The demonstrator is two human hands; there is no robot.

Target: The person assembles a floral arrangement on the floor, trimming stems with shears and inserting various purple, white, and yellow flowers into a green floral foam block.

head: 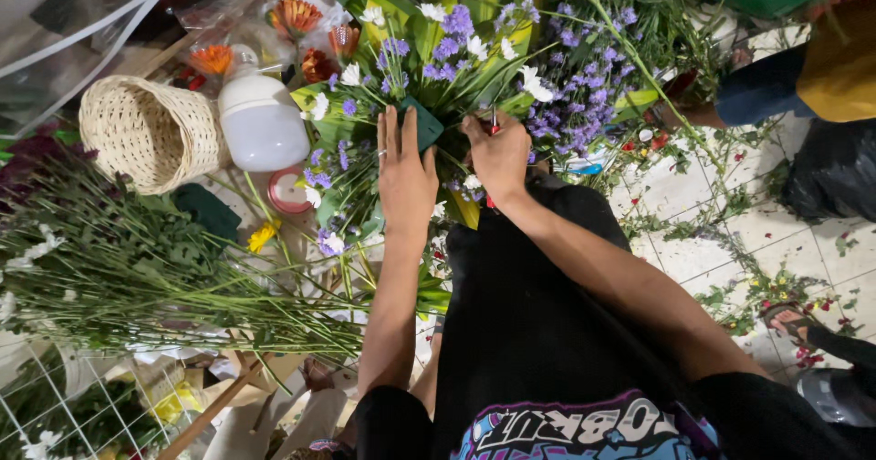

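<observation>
Left hand [404, 172] lies flat and open against the dark green foam block [425, 124] at the arrangement's centre, while the right hand [498, 154] is closed around a red-handled tool [493, 127] beside it, purple and white flowers [456, 49] already filling the top, loose stems [164, 287] lying unused nearby.

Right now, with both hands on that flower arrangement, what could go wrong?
1. The left hand presses the green foam block; pushing harder might crumble it or snap nearby stems.
2. The right hand grips a small red-handled tool close to the left fingers, which it could nick.
</observation>
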